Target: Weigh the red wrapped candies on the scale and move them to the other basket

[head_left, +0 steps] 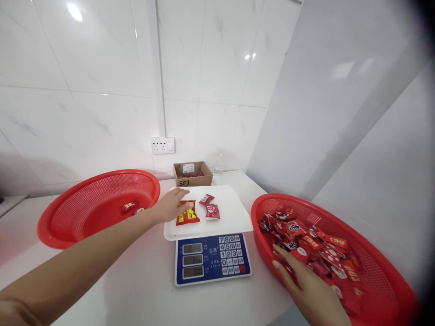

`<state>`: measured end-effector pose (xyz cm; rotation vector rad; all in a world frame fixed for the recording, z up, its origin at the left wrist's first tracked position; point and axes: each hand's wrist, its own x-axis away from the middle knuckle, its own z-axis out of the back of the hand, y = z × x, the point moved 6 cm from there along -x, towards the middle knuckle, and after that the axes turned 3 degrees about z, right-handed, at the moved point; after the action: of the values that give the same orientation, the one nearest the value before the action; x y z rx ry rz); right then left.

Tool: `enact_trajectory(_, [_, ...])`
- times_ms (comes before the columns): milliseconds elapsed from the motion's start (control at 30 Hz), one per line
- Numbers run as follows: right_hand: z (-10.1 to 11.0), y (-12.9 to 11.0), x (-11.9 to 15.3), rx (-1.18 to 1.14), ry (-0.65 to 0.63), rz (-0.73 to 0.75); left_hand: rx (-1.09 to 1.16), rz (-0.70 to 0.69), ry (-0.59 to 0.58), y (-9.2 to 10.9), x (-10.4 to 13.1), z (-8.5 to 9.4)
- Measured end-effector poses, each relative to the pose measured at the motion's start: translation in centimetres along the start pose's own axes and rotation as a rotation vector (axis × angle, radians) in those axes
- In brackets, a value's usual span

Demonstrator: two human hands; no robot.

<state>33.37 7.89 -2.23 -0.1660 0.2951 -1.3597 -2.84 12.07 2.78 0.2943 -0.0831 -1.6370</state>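
My left hand reaches over the white pan of a digital scale. Its fingers are spread at the edge of a red and yellow snack packet, overlapping it in view; no grip on it shows. Two smaller red packets lie on the pan to the right of it. Over the near left rim of the right red basket, my right hand has its fingers stretched out beside a heap of red wrapped packets. Nothing shows in that hand. Below the pan, the blue keypad panel faces me.
Another red basket stands on the left with a few small red packets in it. A cardboard box sits behind the scale, and a clear bottle beside it. A tiled wall with a socket closes the back.
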Motion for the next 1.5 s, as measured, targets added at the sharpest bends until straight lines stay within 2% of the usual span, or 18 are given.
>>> enact_trajectory(100, [-0.3,0.1,0.0,-0.011,-0.015,0.002,-0.012,-0.018,-0.045,2.7,-0.7,-2.0])
enact_trajectory(200, [-0.2,0.0,0.0,-0.017,-0.007,0.006,-0.046,0.012,-0.057,3.9,-1.4,-3.1])
enact_trajectory(433, [0.0,0.0,0.0,-0.031,0.035,0.035,-0.084,0.074,-0.06,5.0,-3.3,-2.9])
enact_trajectory(633, [-0.5,0.3,0.0,-0.029,0.024,0.023,-0.131,0.026,-0.165,6.6,-4.5,-4.0])
enact_trajectory(800, [-0.2,0.1,0.1,-0.017,0.013,0.026,-0.153,-0.007,-0.212,6.9,-4.4,-4.2])
enact_trajectory(1067, [-0.8,0.6,0.0,-0.026,0.045,0.012,-0.143,-0.035,-0.171,7.1,-3.5,-4.0])
enact_trajectory(1200, [-0.9,0.7,0.0,-0.028,0.033,0.001,-0.147,-0.034,-0.12,6.7,-2.5,-3.0])
enact_trajectory(1300, [-0.8,0.6,0.0,-0.032,0.03,0.009,-0.147,-0.011,-0.059,5.5,-1.6,-1.2])
enact_trajectory(1400, [-0.6,0.5,0.1,-0.02,0.051,0.019,-0.15,0.061,0.01,3.2,-0.8,1.3])
enact_trajectory(1500, [-0.3,0.4,0.1,-0.013,0.059,0.026,-0.167,0.166,0.068,-0.1,-0.1,3.8])
